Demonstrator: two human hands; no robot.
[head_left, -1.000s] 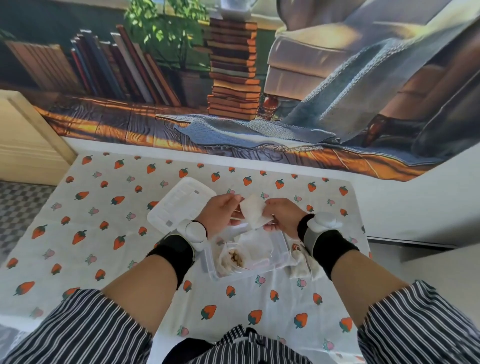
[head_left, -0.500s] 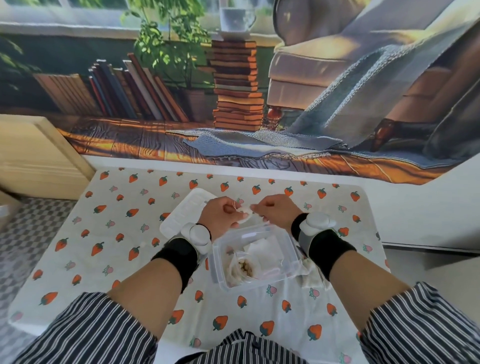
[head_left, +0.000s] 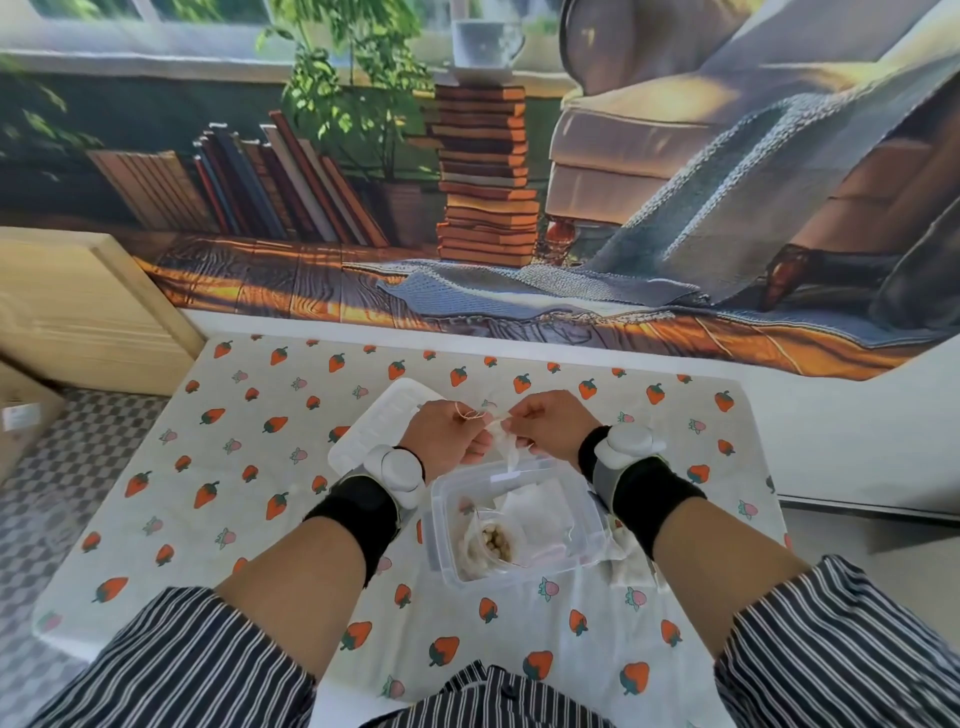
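Left hand (head_left: 447, 436): I see it pinching the drawstring (head_left: 467, 413) and one side of the small white pouch (head_left: 501, 439).
Right hand (head_left: 550, 423): pinching the opposite side.
Pouch: in the air between both hands, over the far edge of the clear box (head_left: 519, 574).
Risk: an uneven pull could slip the thin string free, and the pouch could drop past the box onto the tablecloth (head_left: 260, 467).
Contents: can't tell.

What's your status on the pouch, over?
Left hand and right hand both pinch small white pouch and its string, just above clear box. Lid off, behind left hand. Nothing between pouch and box.
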